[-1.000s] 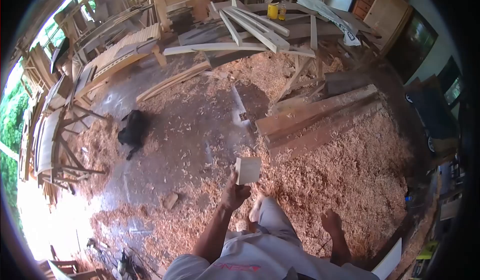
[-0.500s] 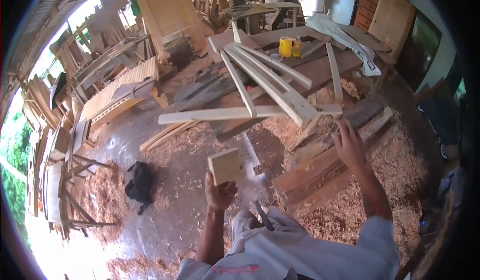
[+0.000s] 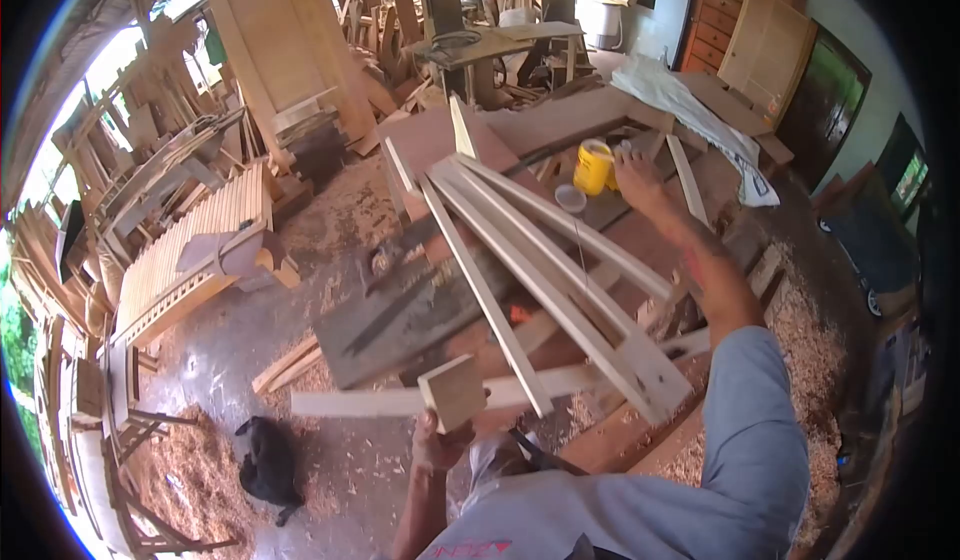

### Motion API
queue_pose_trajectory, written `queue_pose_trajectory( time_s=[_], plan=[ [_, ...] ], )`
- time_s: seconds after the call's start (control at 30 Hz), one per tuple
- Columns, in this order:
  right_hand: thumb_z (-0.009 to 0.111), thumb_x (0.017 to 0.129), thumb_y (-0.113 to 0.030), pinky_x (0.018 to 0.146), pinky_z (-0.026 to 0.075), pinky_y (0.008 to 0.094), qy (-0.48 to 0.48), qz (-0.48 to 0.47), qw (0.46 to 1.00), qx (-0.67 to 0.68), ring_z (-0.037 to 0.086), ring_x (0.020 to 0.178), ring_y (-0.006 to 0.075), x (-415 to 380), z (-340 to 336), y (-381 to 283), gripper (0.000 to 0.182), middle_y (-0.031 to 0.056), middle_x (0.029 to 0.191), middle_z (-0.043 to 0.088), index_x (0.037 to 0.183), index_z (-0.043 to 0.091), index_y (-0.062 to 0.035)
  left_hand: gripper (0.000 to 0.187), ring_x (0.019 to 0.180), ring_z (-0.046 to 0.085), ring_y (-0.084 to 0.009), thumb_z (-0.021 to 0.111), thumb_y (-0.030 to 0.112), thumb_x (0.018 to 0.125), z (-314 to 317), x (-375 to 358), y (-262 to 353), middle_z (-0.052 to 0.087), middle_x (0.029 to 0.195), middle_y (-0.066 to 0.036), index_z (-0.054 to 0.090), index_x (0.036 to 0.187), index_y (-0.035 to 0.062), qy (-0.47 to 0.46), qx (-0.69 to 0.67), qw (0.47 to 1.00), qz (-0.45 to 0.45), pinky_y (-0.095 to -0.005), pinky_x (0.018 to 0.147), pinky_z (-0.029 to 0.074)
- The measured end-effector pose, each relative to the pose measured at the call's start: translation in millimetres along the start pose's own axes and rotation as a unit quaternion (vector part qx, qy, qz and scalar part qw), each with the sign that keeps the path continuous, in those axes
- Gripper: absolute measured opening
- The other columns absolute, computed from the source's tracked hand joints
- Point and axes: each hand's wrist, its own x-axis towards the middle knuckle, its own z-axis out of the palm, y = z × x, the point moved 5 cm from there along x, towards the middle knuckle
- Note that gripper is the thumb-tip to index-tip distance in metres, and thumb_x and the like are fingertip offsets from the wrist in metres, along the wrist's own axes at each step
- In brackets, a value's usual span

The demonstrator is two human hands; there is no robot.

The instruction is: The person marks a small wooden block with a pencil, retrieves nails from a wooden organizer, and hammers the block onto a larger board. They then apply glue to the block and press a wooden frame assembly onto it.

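A square, light-coloured wooden block (image 3: 455,394) is in my left hand (image 3: 440,445), low in front of my body, with the fingers closed round its lower edge. My right hand (image 3: 640,178) is stretched out over the bench, its fingers curled at a small yellow bottle (image 3: 613,177) that they partly cover. Right beside the bottle stands a larger yellow tub (image 3: 592,169). A small clear cup (image 3: 571,198) sits just nearer to me. Several pale wooden bars (image 3: 540,270) lie fanned out across the bench, below my right arm.
Dark boards (image 3: 400,310) lie on the low bench. A black dog-like shape (image 3: 268,468) is on the floor at left, near wood shavings (image 3: 195,470). A slatted wooden panel (image 3: 190,260) stands at left, and a white sack (image 3: 690,120) hangs over the far right boards.
I have moved closer to the bench. My right hand has gone from beside the thick planks forward to the yellow bottle. The left hand still holds the wooden block.
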Motion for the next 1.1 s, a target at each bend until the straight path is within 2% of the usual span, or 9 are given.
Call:
queue_pose_trajectory(
  time_s=[0.1, 0.17, 0.23, 0.6, 0.7, 0.9, 0.97, 1.03, 1.1],
  plan=[
    [0.061, 0.084, -0.011, 0.093, 0.05, 0.0429, -0.015, 0.004, 0.999, -0.034, 0.063, 0.108, 0.0322, 40, 52, 3, 0.037, 0.0176, 0.113, 0.065, 0.118, 0.059, 0.0006, 0.079, 0.048, 0.032, -0.0022, 0.074, 0.061, 0.076, -23, 22, 34, 0.055, 0.08, 0.003, 0.053, 0.122, 0.0003, 0.079, -0.033, 0.996, 0.011, -0.0189, 0.043, 0.027],
    [0.06, 0.085, -0.012, 0.087, 0.053, 0.0402, -0.082, 0.023, 0.996, -0.019, 0.063, 0.107, 0.0307, 50, 65, 3, 0.028, 0.0167, 0.111, 0.065, 0.111, 0.064, -0.0021, 0.073, 0.048, 0.032, -0.0022, 0.074, 0.061, 0.077, -37, 37, 47, 0.052, 0.075, 0.005, 0.056, 0.116, 0.0022, 0.105, -0.03, 0.994, -0.003, -0.0191, 0.043, 0.025],
    [0.059, 0.087, -0.013, 0.081, 0.056, 0.0375, -0.155, 0.039, 0.987, -0.01, 0.064, 0.107, 0.0291, 49, 82, 7, 0.021, 0.0158, 0.109, 0.066, 0.104, 0.068, -0.0048, 0.083, 0.048, 0.03, -0.0037, 0.068, 0.063, 0.081, -61, 47, 52, 0.065, 0.109, -0.015, 0.05, 0.13, -0.0011, 0.133, 0.003, 0.991, 0.009, -0.0206, 0.042, 0.027],
    [0.059, 0.084, -0.006, 0.082, 0.055, 0.0483, 0.058, 0.063, 0.99, 0.114, 0.066, 0.096, 0.0394, 31, 44, 22, 0.03, 0.0271, 0.101, 0.065, 0.112, 0.06, 0.0046, 0.066, 0.045, 0.027, -0.0019, 0.061, 0.057, 0.089, 5, 197, 22, 0.063, 0.11, -0.012, 0.051, 0.129, 0.0057, -0.037, -0.111, 0.99, -0.073, -0.0171, 0.039, 0.023],
    [0.06, 0.085, -0.01, 0.082, 0.055, 0.0473, -0.143, 0.107, 0.976, 0.127, 0.068, 0.093, 0.036, 43, 85, 18, 0.031, 0.022, 0.097, 0.067, 0.113, 0.06, 0.0034, 0.068, 0.045, 0.028, -0.0021, 0.057, 0.058, 0.091, 39, 229, 28, 0.062, 0.117, -0.015, 0.05, 0.132, 0.0043, -0.066, -0.109, 0.99, -0.06, -0.0163, 0.038, 0.023],
    [0.059, 0.085, -0.007, 0.078, 0.055, 0.0459, -0.048, 0.101, 0.993, 0.033, 0.068, 0.09, 0.0331, 21, 33, 30, 0.028, 0.0173, 0.096, 0.068, 0.113, 0.061, 0.0009, 0.069, 0.043, 0.027, -0.0035, 0.045, 0.061, 0.097, 26, 277, 17, 0.059, 0.128, -0.018, 0.049, 0.134, 0.0026, 0.012, -0.185, 0.979, -0.084, -0.0157, 0.035, 0.023],
    [0.053, 0.091, -0.01, 0.073, 0.056, 0.0418, 0.088, 0.102, 0.99, 0.052, 0.069, 0.085, 0.0331, 0, 4, 45, 0.021, 0.0183, 0.093, 0.069, 0.107, 0.063, -0.0004, 0.069, 0.043, 0.027, -0.004, 0.048, 0.062, 0.095, 28, 299, 17, 0.06, 0.125, -0.017, 0.052, 0.129, 0.0028, 0.007, -0.178, 0.98, -0.091, -0.0167, 0.035, 0.023],
    [0.054, 0.093, -0.009, 0.069, 0.053, 0.0387, 0.158, 0.057, 0.955, 0.243, 0.068, 0.08, 0.0292, -33, -25, 44, 0.022, 0.019, 0.093, 0.068, 0.113, 0.061, -0.0013, 0.066, 0.044, 0.025, -0.004, 0.054, 0.062, 0.092, 26, 318, 11, 0.063, 0.119, -0.012, 0.054, 0.124, 0.0039, 0.07, -0.186, 0.975, -0.103, -0.0176, 0.036, 0.024],
    [0.054, 0.096, -0.01, 0.065, 0.051, 0.0341, 0.078, 0.118, 0.876, 0.461, 0.064, 0.073, 0.0196, -75, -76, 18, 0.024, 0.0136, 0.09, 0.067, 0.118, 0.059, -0.0022, 0.06, 0.045, 0.023, -0.0036, 0.059, 0.06, 0.09, 28, 330, 9, 0.065, 0.114, -0.006, 0.056, 0.122, 0.009, 0.049, -0.178, 0.979, -0.084, -0.0188, 0.038, 0.022]
  ],
)
